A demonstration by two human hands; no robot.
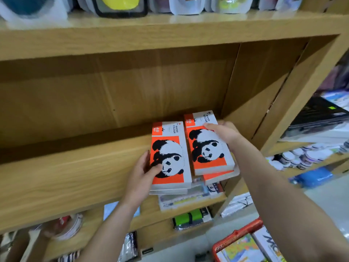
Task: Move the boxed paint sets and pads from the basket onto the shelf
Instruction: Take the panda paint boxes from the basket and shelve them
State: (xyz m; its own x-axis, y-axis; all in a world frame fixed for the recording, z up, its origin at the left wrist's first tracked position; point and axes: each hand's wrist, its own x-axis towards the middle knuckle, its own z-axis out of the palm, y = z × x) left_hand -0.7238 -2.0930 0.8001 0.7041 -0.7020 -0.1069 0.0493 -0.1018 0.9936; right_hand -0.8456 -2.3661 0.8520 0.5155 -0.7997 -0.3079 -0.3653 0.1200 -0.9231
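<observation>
Two orange-and-white watercolour boxes with a panda print lie side by side on the wooden shelf (66,173), each on top of another box. My left hand (140,175) grips the left panda box (170,148) at its near left corner, thumb on its top. My right hand (223,132) holds the right panda box (207,150) along its right edge, fingers curled over the top. Both stacks rest on flat pads (188,198) at the shelf's front right. The red basket (238,234) sits at the bottom right with more boxed sets inside.
The shelf's right wall (251,91) stands close beside the right stack. The shelf board stretches bare to the left. Packaged goods (188,4) line the shelf above, a green item (188,217) lies on the shelf below, and paint jars (300,157) fill the neighbouring unit.
</observation>
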